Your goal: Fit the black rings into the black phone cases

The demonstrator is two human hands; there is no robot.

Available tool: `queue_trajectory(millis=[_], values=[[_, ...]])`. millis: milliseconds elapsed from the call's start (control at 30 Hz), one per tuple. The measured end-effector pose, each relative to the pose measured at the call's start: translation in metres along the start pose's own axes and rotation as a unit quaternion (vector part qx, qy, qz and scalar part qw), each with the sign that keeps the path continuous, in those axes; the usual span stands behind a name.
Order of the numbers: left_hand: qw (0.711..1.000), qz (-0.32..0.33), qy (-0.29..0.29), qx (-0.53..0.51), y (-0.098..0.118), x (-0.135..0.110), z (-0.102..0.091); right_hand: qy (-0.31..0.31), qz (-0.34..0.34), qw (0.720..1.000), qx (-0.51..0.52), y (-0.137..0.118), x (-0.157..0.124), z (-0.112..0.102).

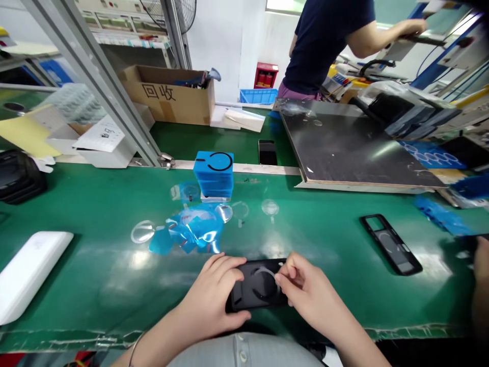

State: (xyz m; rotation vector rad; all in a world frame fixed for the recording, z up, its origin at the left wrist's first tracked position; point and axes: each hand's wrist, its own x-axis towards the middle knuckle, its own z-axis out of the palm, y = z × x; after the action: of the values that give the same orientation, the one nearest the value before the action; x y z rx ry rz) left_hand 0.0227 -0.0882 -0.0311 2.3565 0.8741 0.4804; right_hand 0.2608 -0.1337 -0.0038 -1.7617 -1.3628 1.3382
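Note:
A black phone case (pixel 255 294) lies face down on the green belt (pixel 114 204) right in front of me. My left hand (pixel 214 295) grips its left end, fingers curled over the top edge and thumb under. My right hand (pixel 303 288) pinches a thin clear film (pixel 267 272) at the round ring mark on the case's back. Behind the case lie peeled blue and clear films (pixel 189 232) and a stack of blue ring stickers (pixel 214 173).
A second black case (pixel 391 244) lies to the right on the belt, near another person's hand (pixel 479 255). A large dark board (pixel 351 148) sits at back right, a white box (pixel 26 270) at left, a cardboard box (pixel 171 94) behind. A person in a dark shirt (pixel 328 35) works beyond.

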Motion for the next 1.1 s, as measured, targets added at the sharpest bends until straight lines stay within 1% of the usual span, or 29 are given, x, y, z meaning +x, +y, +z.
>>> queue_trajectory(millis=[233,433,533,600,700,833,867,1000,1100], values=[[1.0,-0.002,-0.009,0.008,0.0,0.0,0.001,0.009,-0.045,0.991,-0.126,-0.008,0.006,-0.001],[0.998,0.027,-0.018,0.055,-0.001,0.002,0.0,-0.008,-0.075,0.982,-0.173,-0.013,0.007,-0.005],[0.994,0.049,-0.021,0.092,0.001,0.005,0.0,-0.019,-0.1,0.973,-0.208,-0.016,0.008,-0.003],[0.991,0.058,-0.024,0.116,0.002,0.006,0.001,-0.018,-0.119,0.961,-0.247,-0.017,0.007,0.0],[0.989,0.06,-0.022,0.134,0.002,0.007,0.002,0.002,-0.163,0.936,-0.313,-0.018,0.004,0.004],[0.988,0.062,-0.022,0.14,0.002,0.007,0.003,0.031,-0.18,0.907,-0.381,-0.016,-0.002,-0.002],[0.988,0.062,-0.023,0.14,0.003,0.007,0.003,0.029,-0.193,0.901,-0.388,-0.014,-0.004,-0.006],[0.987,0.063,-0.024,0.143,0.004,0.008,0.001,0.032,-0.282,0.875,-0.393,-0.002,-0.009,-0.015],[0.986,0.074,-0.018,0.151,0.003,0.008,0.001,0.059,-0.301,0.864,-0.399,0.01,-0.011,-0.014]])
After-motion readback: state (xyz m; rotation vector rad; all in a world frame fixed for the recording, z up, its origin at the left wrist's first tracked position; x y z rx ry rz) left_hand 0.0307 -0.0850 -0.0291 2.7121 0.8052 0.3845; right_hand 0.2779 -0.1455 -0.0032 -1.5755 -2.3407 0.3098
